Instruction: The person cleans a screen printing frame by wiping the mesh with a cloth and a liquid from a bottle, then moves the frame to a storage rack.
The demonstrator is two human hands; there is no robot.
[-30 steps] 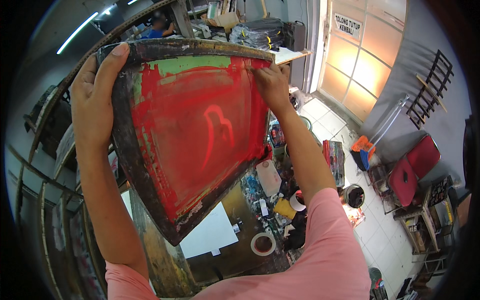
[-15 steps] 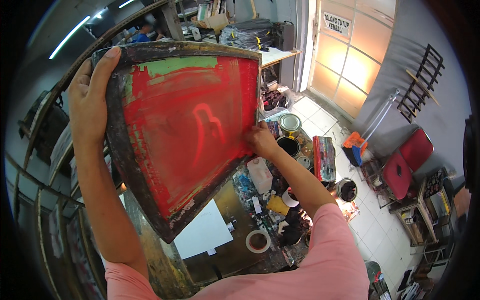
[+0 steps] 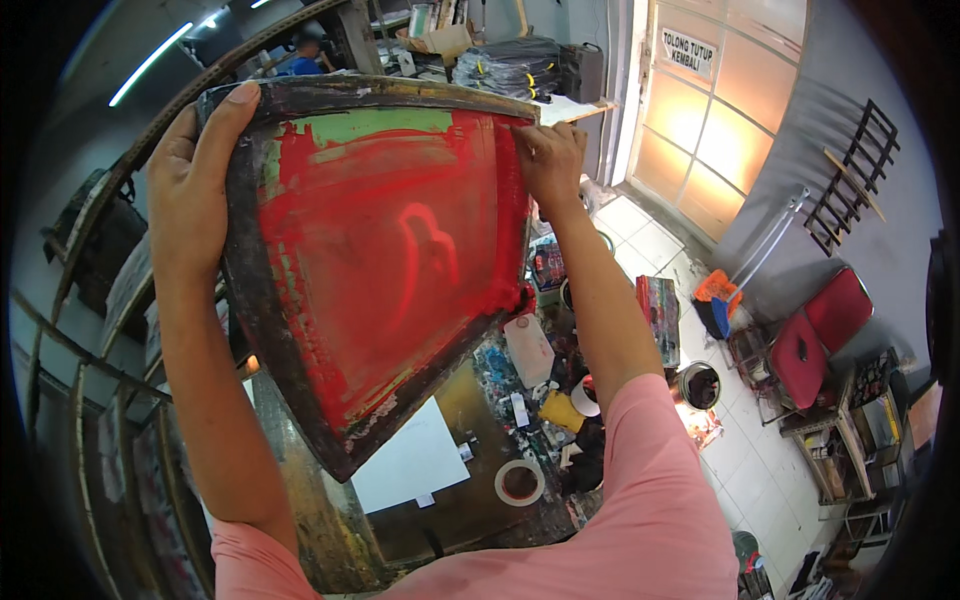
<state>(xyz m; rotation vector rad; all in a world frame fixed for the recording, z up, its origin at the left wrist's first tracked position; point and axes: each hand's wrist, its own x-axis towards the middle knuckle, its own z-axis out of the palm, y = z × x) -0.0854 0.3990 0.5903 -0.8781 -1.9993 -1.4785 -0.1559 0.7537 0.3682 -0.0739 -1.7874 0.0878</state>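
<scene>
I hold a screen-printing frame [image 3: 247, 260] up at a tilt over the worktable, its lower corner pointing toward me. Smeared red ink covers most of its mesh [image 3: 350, 270], with a green strip along the top and a paler, curved outline near the middle. My left hand [image 3: 193, 190] grips the upper left edge, thumb on the near face. At the upper right corner, my right hand [image 3: 555, 165] is closed, its fingers against the red border; whatever it pinches is hidden. Thick, bright red ink runs down the right side below it.
Under the frame, a white sheet [image 3: 412, 460] lies on the stained table [image 3: 450, 525]. Nearby are a tape roll [image 3: 502, 484], a white plastic container [image 3: 529, 352] and a yellow cloth [image 3: 562, 411]. Metal shelving stands left; a red chair [image 3: 800, 355] stands right. Another person [image 3: 306, 62] is far back.
My right hand has slid up the frame's right side from the lower right to the top corner. The red along that side looks thicker. My left hand keeps its hold.
</scene>
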